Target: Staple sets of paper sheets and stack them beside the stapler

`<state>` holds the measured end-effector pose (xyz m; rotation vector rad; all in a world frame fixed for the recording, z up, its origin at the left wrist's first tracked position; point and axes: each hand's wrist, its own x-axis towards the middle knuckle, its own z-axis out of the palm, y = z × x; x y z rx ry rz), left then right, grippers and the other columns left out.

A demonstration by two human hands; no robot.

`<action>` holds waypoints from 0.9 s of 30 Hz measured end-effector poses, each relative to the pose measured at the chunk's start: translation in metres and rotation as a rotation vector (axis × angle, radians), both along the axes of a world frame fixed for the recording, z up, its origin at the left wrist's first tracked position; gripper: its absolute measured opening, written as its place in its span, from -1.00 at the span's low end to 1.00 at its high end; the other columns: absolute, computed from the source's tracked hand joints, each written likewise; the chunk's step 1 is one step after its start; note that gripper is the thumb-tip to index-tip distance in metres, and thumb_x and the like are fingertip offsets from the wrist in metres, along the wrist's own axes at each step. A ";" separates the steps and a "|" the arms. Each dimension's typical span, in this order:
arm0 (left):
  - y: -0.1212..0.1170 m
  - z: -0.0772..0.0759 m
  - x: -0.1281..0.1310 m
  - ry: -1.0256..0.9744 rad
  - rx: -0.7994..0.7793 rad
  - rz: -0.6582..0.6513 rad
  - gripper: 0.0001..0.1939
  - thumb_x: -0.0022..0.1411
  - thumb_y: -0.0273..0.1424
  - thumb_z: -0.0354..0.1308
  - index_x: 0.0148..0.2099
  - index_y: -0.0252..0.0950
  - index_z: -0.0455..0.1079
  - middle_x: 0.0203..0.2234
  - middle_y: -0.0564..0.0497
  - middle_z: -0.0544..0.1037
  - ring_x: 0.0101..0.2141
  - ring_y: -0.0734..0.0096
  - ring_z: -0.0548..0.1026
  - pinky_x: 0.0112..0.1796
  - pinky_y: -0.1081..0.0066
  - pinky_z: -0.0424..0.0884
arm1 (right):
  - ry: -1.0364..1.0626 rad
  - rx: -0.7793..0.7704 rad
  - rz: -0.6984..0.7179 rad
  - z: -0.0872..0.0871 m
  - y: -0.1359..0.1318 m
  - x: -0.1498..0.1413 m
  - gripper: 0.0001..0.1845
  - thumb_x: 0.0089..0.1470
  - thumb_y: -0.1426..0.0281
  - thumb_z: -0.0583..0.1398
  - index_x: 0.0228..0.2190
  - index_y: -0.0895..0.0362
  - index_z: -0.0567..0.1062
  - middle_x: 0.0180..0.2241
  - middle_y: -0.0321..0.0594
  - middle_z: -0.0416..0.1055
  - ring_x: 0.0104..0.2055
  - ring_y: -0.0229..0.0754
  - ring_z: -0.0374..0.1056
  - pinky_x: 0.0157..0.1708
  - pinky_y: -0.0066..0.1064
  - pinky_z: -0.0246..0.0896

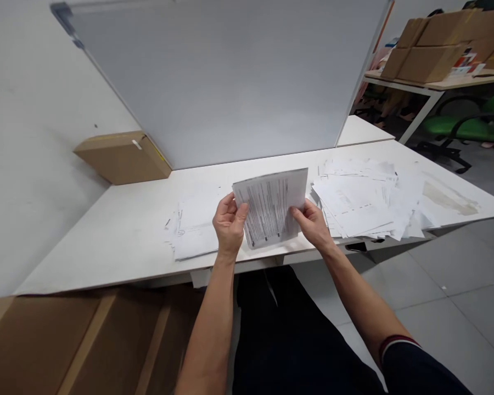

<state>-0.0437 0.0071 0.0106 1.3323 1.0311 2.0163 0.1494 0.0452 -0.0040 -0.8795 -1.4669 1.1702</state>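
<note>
Between my two hands a stack of printed paper sheets [271,206] is held up, tilted, above the front edge of the table. My left hand [229,225] grips its left side, thumb on the printed face. On the opposite side my right hand [313,222] pinches the sheets, thumb also in front. Behind and left of my left hand lies a flatter pile of papers [195,227]. A spread-out, untidy heap of papers [358,203] rests to the right, just past my right hand. How many sheets I hold cannot be made out.
A whiteboard [230,82] stands upright along the back of the white table [135,230]. One cardboard box [123,159] leans at the back left; larger cartons [45,340] sit below the table. At right are another table with boxes [428,60] and a green chair [461,123].
</note>
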 end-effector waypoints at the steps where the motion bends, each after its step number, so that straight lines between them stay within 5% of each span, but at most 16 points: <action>1: -0.003 0.003 -0.001 0.028 0.008 0.008 -0.61 0.10 -0.32 0.24 -0.01 -0.25 0.36 -0.21 -0.05 0.57 -0.16 0.36 0.52 -0.12 0.34 0.42 | 0.031 0.036 -0.032 0.000 0.000 -0.002 -0.76 0.06 0.21 0.15 -0.28 0.11 0.40 -0.35 -0.26 0.42 -0.29 -0.19 0.34 -0.27 -0.37 0.25; 9: 0.001 -0.033 0.004 -0.016 -0.089 0.076 -0.71 0.15 -0.27 0.18 -0.10 -0.29 0.41 -0.23 -0.06 0.56 -0.18 0.40 0.50 -0.13 0.41 0.40 | 0.035 0.004 0.035 -0.035 -0.003 -0.017 -0.69 0.08 0.17 0.11 -0.19 0.09 0.34 -0.20 -0.19 0.42 -0.12 -0.15 0.34 -0.12 -0.32 0.24; 15: 0.003 -0.035 0.011 -0.064 -0.129 0.104 -0.72 0.13 -0.24 0.19 -0.15 -0.29 0.41 -0.29 -0.03 0.55 -0.23 0.40 0.50 -0.16 0.40 0.40 | 0.011 -0.006 0.113 -0.038 -0.002 -0.014 -0.64 0.08 0.19 0.11 -0.13 0.11 0.34 -0.15 -0.16 0.43 -0.08 -0.12 0.34 -0.13 -0.31 0.25; 18: 0.005 -0.037 0.007 -0.116 -0.123 0.090 -0.70 0.12 -0.22 0.20 -0.15 -0.28 0.38 -0.29 -0.03 0.53 -0.21 0.40 0.49 -0.13 0.38 0.38 | -0.179 0.120 0.083 -0.014 0.002 -0.002 -0.72 0.11 0.24 0.06 -0.19 0.13 0.37 -0.26 -0.19 0.44 -0.20 -0.15 0.36 -0.23 -0.35 0.23; 21: 0.006 -0.041 -0.003 -0.122 -0.124 0.099 -0.53 0.06 -0.20 0.25 -0.01 -0.24 0.27 -0.18 -0.07 0.48 -0.16 0.39 0.46 -0.12 0.36 0.37 | -0.600 0.369 0.035 0.033 0.002 0.012 -0.81 0.15 0.34 0.02 -0.27 0.14 0.37 -0.36 -0.22 0.41 -0.34 -0.20 0.31 -0.35 -0.41 0.13; 24: 0.004 -0.047 -0.014 0.024 -0.194 0.106 -0.29 0.02 -0.24 0.29 0.17 -0.19 0.09 0.01 -0.17 0.36 -0.02 0.29 0.39 -0.07 0.32 0.34 | -1.076 0.532 0.041 0.078 -0.004 0.014 -0.83 0.16 0.46 -0.04 -0.36 0.15 0.34 -0.43 -0.20 0.37 -0.42 -0.22 0.23 -0.46 -0.42 -0.04; 27: 0.001 -0.058 -0.020 0.228 -0.270 0.086 -0.28 0.02 -0.29 0.29 0.19 -0.19 0.09 0.09 -0.18 0.30 0.07 0.22 0.31 0.02 0.24 0.26 | -1.395 0.613 0.060 0.096 -0.006 0.004 -0.79 0.07 0.62 -0.06 -0.37 0.17 0.32 -0.44 -0.15 0.36 -0.44 -0.21 0.20 -0.49 -0.38 -0.16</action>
